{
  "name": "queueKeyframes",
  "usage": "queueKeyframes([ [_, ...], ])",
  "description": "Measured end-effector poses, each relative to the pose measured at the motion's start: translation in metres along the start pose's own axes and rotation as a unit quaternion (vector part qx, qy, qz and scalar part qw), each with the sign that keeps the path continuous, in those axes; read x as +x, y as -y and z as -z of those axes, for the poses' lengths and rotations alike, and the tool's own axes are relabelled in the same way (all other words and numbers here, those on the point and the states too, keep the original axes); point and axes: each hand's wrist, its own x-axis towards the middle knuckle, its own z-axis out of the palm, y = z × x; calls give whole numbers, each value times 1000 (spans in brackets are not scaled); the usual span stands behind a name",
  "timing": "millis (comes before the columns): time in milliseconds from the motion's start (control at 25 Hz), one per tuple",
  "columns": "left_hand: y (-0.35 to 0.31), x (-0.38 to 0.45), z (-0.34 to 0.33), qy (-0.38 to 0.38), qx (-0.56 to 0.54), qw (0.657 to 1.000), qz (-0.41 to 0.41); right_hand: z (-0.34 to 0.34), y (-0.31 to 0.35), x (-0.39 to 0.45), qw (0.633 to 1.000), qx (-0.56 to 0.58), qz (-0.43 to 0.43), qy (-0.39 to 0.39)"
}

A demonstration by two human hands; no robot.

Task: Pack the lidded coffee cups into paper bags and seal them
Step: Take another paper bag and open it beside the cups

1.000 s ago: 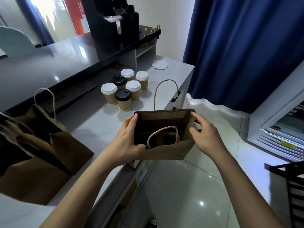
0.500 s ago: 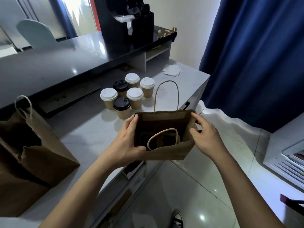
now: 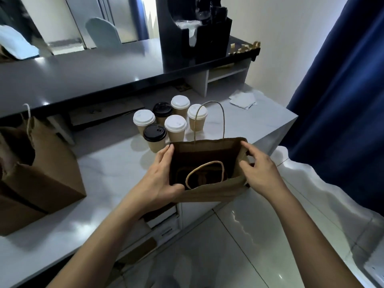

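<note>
paper bag (image 3: 209, 193) held open between left hand (image 3: 161, 176), right hand (image 3: 259, 173)

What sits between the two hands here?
In the head view, the open paper bag spans the gap between the left hand and right hand, each holding one side of its mouth.

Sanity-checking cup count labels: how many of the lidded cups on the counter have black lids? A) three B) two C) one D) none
B: of the six coffee cups clustered on the counter, two have black lids, the near one and the far one; the other four lids are white, e.g..
</note>
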Motion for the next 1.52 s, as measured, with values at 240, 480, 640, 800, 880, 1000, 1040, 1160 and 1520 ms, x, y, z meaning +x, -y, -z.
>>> queueKeyframes([
  [240,-16,23,-19,-37,0,999,34,17,-12,45,999,-2,25,34],
  [480,-16,56,-20,-56,-1,996,70,18,-8,98,995,-5,59,75],
  [640,-11,79,-14,-64,-4,994,94,12,-3,139,991,-14,74,108],
  [800,-3,97,-9,-84,-5,990,116,5,5,174,986,-17,87,138],
  [880,1,103,-7,-95,-10,988,124,1,11,191,984,-17,95,153],
  [1000,3,109,-6,-107,-11,986,129,-4,20,210,981,-23,101,166],
  [1040,3,111,-5,-111,-9,985,132,-6,22,216,980,-25,103,169],
  [1160,3,116,-3,-114,-9,982,149,-10,24,228,977,-27,108,184],
  [1520,0,127,-5,-129,-22,975,180,-5,28,254,966,-40,139,216],
])
